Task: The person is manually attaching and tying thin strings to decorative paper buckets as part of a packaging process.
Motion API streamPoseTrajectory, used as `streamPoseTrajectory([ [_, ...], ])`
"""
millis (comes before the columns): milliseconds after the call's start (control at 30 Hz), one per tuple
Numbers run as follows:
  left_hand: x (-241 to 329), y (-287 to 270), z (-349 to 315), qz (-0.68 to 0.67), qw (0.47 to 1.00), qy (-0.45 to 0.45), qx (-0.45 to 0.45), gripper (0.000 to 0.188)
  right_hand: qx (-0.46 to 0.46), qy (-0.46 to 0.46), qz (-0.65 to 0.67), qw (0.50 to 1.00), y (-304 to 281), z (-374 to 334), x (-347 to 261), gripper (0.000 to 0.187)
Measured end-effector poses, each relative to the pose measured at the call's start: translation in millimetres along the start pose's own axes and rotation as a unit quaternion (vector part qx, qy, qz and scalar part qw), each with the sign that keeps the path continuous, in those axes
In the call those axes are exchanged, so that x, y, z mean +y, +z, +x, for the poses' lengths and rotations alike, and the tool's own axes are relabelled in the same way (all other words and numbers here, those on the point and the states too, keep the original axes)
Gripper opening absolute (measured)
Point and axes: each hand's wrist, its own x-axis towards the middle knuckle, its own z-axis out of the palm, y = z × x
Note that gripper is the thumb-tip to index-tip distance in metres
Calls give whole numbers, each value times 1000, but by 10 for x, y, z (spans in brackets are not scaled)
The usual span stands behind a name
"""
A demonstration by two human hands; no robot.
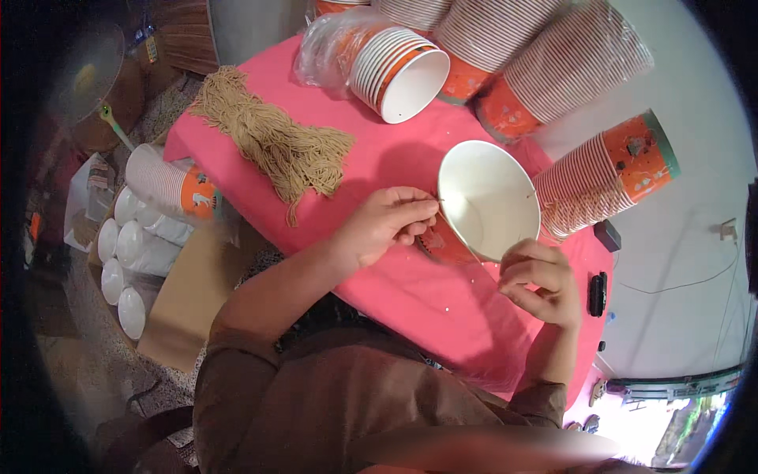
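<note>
An orange paper bucket (493, 197) with a white inside stands tilted in front of me, its mouth toward me. Small holes show on opposite sides of its rim. My left hand (395, 221) pinches a thin tan string (475, 257) at the left side of the rim, by the hole there. From that spot the string slants across the front of the bucket to my right hand (543, 280). My right hand is closed, its thumb and fingers curled together just off the near right rim. The string's end is hidden by the fingers.
A bundle of tan strings (276, 146) lies on the pink tablecloth (387, 288). Nested buckets (403, 75) lie at the back, with taller wrapped stacks (560, 67) behind. Another stack (604, 178), strings draped over it, leans at right. A cardboard box (185, 304) holds white stacks at left.
</note>
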Motion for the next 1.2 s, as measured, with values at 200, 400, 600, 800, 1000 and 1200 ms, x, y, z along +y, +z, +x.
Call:
streamPoseTrajectory([
  [200, -112, 31, -46, 152, 985, 78, -13, 16, -102, 214, -110, 965, 152, 38, -372, 38],
  [400, -166, 139, -26, 108, 991, 55, -61, 18, -9, 146, -296, 944, 603, -33, -215, 34],
  [600, -181, 110, -9, 137, 987, 45, -69, 18, 87, 153, -387, 905, 667, -76, -192, 26],
  [800, -234, 196, -49, 118, 991, 29, -56, 16, 5, 106, -390, 915, 692, -92, -140, 14],
  [1000, -290, 292, -52, 75, 996, 56, 14, 8, 3, 16, -366, 930, 780, 28, -121, 20],
  [1200, -126, 260, -42, 77, 997, 15, 14, 11, 7, -69, -372, 926, 837, 19, -36, 20],
])
